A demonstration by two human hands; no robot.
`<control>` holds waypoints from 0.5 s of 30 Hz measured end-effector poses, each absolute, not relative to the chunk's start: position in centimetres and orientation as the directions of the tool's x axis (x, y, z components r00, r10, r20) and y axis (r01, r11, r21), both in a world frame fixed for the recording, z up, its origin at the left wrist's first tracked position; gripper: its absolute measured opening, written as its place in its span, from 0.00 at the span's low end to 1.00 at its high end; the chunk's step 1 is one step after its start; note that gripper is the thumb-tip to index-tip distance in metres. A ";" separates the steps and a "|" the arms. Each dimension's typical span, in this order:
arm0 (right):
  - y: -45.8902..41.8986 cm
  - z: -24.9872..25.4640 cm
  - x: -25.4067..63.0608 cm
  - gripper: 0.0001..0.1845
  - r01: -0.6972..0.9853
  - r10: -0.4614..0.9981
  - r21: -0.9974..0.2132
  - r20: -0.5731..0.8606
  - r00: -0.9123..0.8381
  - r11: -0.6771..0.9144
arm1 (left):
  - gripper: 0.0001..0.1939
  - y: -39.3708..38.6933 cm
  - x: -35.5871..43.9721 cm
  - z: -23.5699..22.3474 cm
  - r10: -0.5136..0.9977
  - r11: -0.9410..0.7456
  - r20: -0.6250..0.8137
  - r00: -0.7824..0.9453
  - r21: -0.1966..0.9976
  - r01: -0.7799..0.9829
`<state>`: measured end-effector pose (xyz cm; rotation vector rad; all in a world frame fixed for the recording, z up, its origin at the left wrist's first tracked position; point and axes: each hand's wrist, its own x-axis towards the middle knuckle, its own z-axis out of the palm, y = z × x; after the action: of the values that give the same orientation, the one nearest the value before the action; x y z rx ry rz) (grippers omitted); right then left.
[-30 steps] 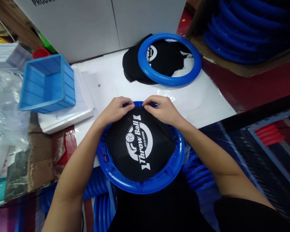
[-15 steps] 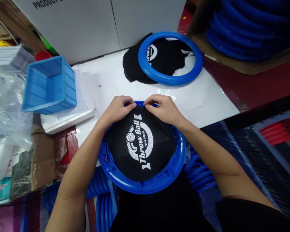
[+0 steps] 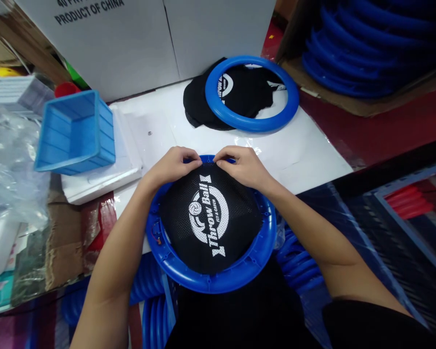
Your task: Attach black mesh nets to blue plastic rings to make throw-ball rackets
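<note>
A blue plastic ring (image 3: pixel 218 283) lies at the table's near edge, its ribbed inner side facing up. Inside it rests a round black mesh fabric (image 3: pixel 240 213) printed "Throw Ball" in white. My left hand (image 3: pixel 176 165) pinches the fabric's far edge, left of the ring's top. Just to the right, my right hand (image 3: pixel 238 165) pinches the same edge, fingertips close to the left ones. A small part with a red wire (image 3: pixel 157 235) sits in the ring's left side. The fingertips partly hide the far rim.
Another blue ring (image 3: pixel 254 125) lies over black printed fabrics (image 3: pixel 196 102) farther back. A blue bin (image 3: pixel 76 133) stands on a white foam slab (image 3: pixel 105 184) at left. A white carton (image 3: pixel 131 48) walls the back. Stacked blue rings (image 3: pixel 349 63) fill a box at right.
The camera view has shifted slightly, so the carton, bin and far ring sit a little lower. Both hands keep pinching at the far rim, with only slight finger movement.
</note>
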<state>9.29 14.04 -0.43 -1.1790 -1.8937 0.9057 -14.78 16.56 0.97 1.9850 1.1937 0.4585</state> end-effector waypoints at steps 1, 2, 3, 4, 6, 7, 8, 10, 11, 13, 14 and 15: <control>14.0 -0.4 9.2 0.10 0.424 0.923 -0.840 0.209 -0.323 0.339 | 0.12 16.5 -14.8 1.0 0.864 -0.276 -0.073 0.498 0.758 0.591; 14.0 -0.4 9.2 0.10 0.429 0.923 -0.837 0.210 -0.322 0.340 | 0.12 16.5 -14.8 1.0 0.865 -0.279 -0.069 0.497 0.757 0.591; 13.9 -0.4 9.2 0.11 0.434 0.924 -0.835 0.210 -0.319 0.339 | 0.12 16.5 -14.9 1.0 0.865 -0.281 -0.065 0.497 0.757 0.590; 13.9 -0.4 9.2 0.11 0.439 0.926 -0.833 0.208 -0.317 0.337 | 0.12 16.6 -14.9 1.0 0.865 -0.285 -0.061 0.498 0.758 0.587; 13.9 -0.4 9.1 0.11 0.447 0.930 -0.832 0.198 -0.310 0.327 | 0.12 16.7 -15.0 0.9 0.862 -0.287 -0.059 0.503 0.762 0.581; 13.9 -0.4 9.1 0.11 0.450 0.932 -0.834 0.194 -0.305 0.321 | 0.12 16.7 -15.0 1.0 0.860 -0.284 -0.064 0.507 0.764 0.579; 13.9 -0.3 9.1 0.11 0.449 0.934 -0.836 0.191 -0.301 0.316 | 0.12 16.7 -15.0 1.0 0.857 -0.280 -0.074 0.510 0.764 0.581; 13.9 -0.3 9.1 0.11 0.441 0.936 -0.842 0.188 -0.298 0.310 | 0.11 16.6 -14.7 1.3 0.859 -0.277 -0.090 0.504 0.746 0.606; 13.9 -0.3 9.1 0.11 0.436 0.936 -0.846 0.186 -0.298 0.307 | 0.10 16.4 -14.5 1.5 0.866 -0.279 -0.093 0.491 0.725 0.630; 14.0 -0.3 9.1 0.12 0.432 0.938 -0.852 0.177 -0.298 0.298 | 0.10 16.1 -14.0 1.8 0.889 -0.282 -0.083 0.450 0.675 0.682; 14.0 -0.3 9.1 0.12 0.432 0.940 -0.854 0.170 -0.296 0.290 | 0.10 15.9 -13.9 1.9 0.899 -0.282 -0.074 0.432 0.657 0.699; 14.0 -0.3 9.1 0.12 0.434 0.942 -0.855 0.162 -0.293 0.282 | 0.09 15.8 -13.8 2.0 0.904 -0.282 -0.067 0.422 0.650 0.705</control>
<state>9.06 14.02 -0.27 -1.2388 -1.8596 0.9318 -13.82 15.76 1.97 2.0718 1.3550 0.4232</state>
